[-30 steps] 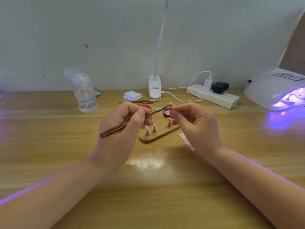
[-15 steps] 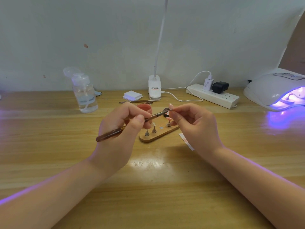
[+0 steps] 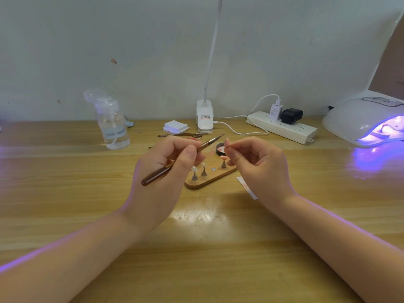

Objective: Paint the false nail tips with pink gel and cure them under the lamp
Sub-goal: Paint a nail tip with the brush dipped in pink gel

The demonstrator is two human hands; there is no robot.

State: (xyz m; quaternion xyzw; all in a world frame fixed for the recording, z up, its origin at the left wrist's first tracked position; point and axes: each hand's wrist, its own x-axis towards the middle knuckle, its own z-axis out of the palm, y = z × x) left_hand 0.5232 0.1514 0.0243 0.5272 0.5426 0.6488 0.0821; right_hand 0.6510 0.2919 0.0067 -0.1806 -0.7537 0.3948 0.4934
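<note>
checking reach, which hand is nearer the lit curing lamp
Right. The right hand is nearer the curing lamp, which sits far off to its right; the left hand is farther, across the wooden stand.

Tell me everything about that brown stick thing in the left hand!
It is a thin nail brush. The back part of its handle is dark glossy brown, like wood; towards the front comes a silvery metal sleeve, then a fine pointed tip. The left hand pinches it near the middle between thumb and fingers. It is held in the air above the wooden table, slanted, the brown end low on the left and the tip high on the right, aimed towards the right hand, not touching it.
</note>
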